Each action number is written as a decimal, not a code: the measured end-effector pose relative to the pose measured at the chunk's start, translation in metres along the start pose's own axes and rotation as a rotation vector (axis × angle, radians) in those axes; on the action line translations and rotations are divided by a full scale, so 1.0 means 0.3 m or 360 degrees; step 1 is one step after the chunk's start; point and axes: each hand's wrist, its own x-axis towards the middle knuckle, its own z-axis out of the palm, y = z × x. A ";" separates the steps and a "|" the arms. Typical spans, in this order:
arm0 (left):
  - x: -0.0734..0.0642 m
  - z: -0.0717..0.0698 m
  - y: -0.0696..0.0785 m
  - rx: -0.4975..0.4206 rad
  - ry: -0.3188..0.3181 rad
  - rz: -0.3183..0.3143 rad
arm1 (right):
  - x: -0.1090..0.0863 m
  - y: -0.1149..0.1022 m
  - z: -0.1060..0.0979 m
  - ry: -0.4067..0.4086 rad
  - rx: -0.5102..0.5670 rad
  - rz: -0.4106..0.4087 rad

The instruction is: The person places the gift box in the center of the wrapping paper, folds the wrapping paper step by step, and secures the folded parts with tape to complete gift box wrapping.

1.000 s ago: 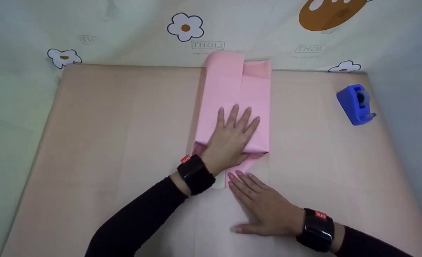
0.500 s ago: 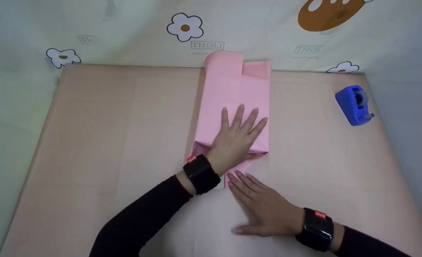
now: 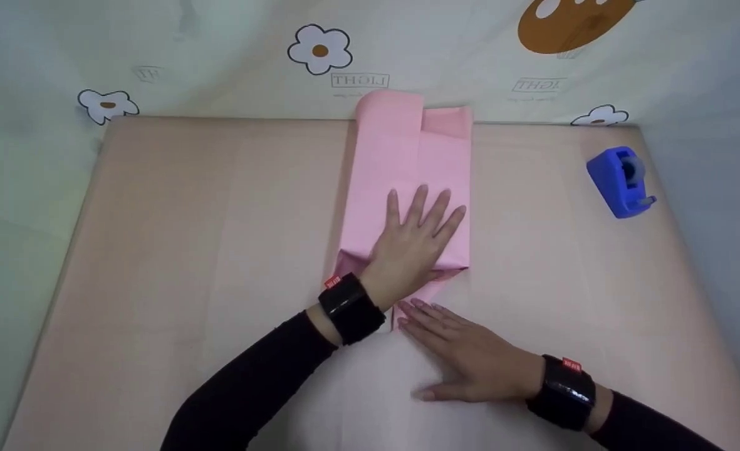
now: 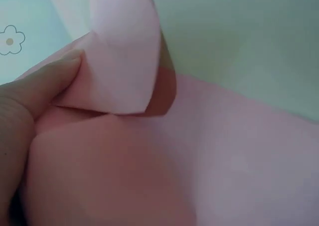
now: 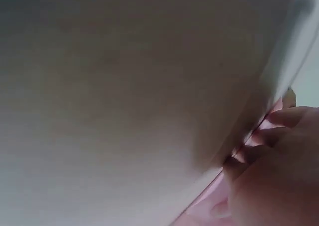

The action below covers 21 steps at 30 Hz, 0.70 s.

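Observation:
A long box-shaped package in pink paper [image 3: 385, 156] lies on the table in the head view, its far end partly loose and standing up. My left hand [image 3: 406, 247] rests on the near part of its top with the fingers spread. In the left wrist view the left thumb [image 4: 55, 79] lies against a folded pink flap [image 4: 122, 61]. Just below, my right hand [image 3: 473, 354] lies with straight fingers, fingertips at the edge of the pink end flap [image 3: 432, 291] that reaches out on the table. The left wrist hides part of this flap.
A blue tape dispenser [image 3: 617, 181] with a roll in it stands at the back right of the pale pink table [image 3: 156, 219]. Behind the table's far edge hangs a light cloth [image 3: 232, 56] with printed flowers, close to the package's far end.
My left hand has slid slightly to the right over the package. The right hand has turned a little, its wrist shifting up and right while its fingertips stay by the flap.

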 end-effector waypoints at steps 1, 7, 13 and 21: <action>-0.001 -0.002 -0.002 -0.0006 -0.0008 0.0004 | -0.002 0.009 -0.007 0.0006 0.0040 0.0022; -0.001 -0.014 -0.008 -0.0065 -0.0132 0.0011 | -0.012 0.068 -0.035 0.0061 -0.0057 0.0146; 0.005 -0.016 -0.005 -0.0057 -0.0190 0.0004 | -0.020 0.088 -0.026 0.0056 -0.0280 0.0052; 0.011 -0.014 -0.002 -0.0107 -0.0239 -0.0012 | -0.028 0.098 -0.036 -0.0023 -0.0368 0.0027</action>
